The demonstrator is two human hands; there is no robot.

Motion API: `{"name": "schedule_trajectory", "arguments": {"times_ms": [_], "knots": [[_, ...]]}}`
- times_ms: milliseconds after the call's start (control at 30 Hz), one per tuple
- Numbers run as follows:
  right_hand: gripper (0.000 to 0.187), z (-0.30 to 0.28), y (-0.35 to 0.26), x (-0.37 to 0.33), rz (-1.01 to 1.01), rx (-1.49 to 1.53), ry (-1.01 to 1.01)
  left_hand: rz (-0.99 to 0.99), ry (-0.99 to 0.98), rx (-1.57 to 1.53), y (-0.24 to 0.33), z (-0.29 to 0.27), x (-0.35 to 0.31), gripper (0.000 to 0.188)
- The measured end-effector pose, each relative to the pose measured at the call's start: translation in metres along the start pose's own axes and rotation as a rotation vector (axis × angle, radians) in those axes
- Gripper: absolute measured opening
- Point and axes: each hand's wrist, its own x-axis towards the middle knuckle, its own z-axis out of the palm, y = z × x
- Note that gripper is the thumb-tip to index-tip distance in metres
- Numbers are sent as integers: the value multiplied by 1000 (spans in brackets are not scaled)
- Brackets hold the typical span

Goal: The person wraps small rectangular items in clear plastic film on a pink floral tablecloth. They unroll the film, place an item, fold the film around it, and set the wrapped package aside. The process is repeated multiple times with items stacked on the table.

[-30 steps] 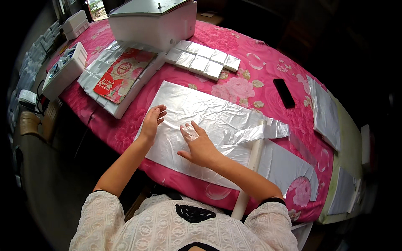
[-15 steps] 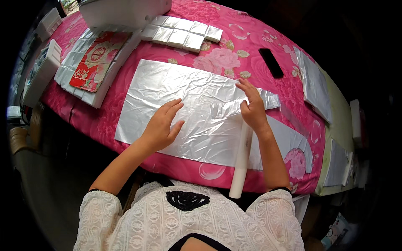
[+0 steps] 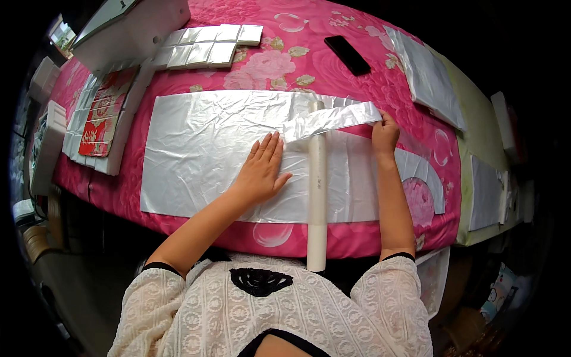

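At near table edge: white cardboard roll core (image 3: 317, 196) lies across the foil sheet (image 3: 202, 149), one end overhanging the edge toward the body, other end reaching mid-table.

Left hand (image 3: 262, 169) flat on foil sheet just left of roll core, fingers spread, palm down, gripping nothing. Right hand (image 3: 385, 132) near right end of sheet, fingers pinched on end of a crumpled foil strip (image 3: 330, 119) that runs leftward over top of roll core.

Foil sheet spans most of table width on pink floral tablecloth (image 3: 267, 65), lightly wrinkled, flat. Judgement: very light, thin, no stiffness, creases and tears easily, slides on cloth unless pinned. Best held at a free edge or corner with fingertip pinch, other palm holding the sheet down; no pulling at the middle. Roll core looks stiff and light, fine to grab anywhere along its length.

At left table edge: flat red-and-gold printed package (image 3: 98, 119) resting on a stack of silver-wrapped slabs (image 3: 119, 157). White box-shaped item (image 3: 47, 149) beside it at far left; kind unclear.

Toward far edge: row of small square silver-wrapped packets (image 3: 208, 47), touching side by side, two rows deep. White machine housing (image 3: 137, 30) at far-left corner. Black phone (image 3: 348, 55) lying flat, far centre-right.

At right edge: more foil sheets (image 3: 428, 74) stacked flat, another on the adjoining pale green surface (image 3: 485, 193).
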Motion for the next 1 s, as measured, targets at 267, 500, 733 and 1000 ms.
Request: {"name": "schedule_trajectory", "arguments": {"times_ms": [267,500,733,1000], "knots": [[41,-127,96,25,400,172,482,86,57,-128,10,-6,22,62],[48,-73,-57,-80,-336,-137,-465,-24,-83,-235,14,10,59,51],[58,-46,-94,-106,-663,-199,-976,78,141,-181,7,3,36,50],[60,38,-157,-127,-825,-71,-1195,-113,369,-293,-64,-77,-39,44]]}}
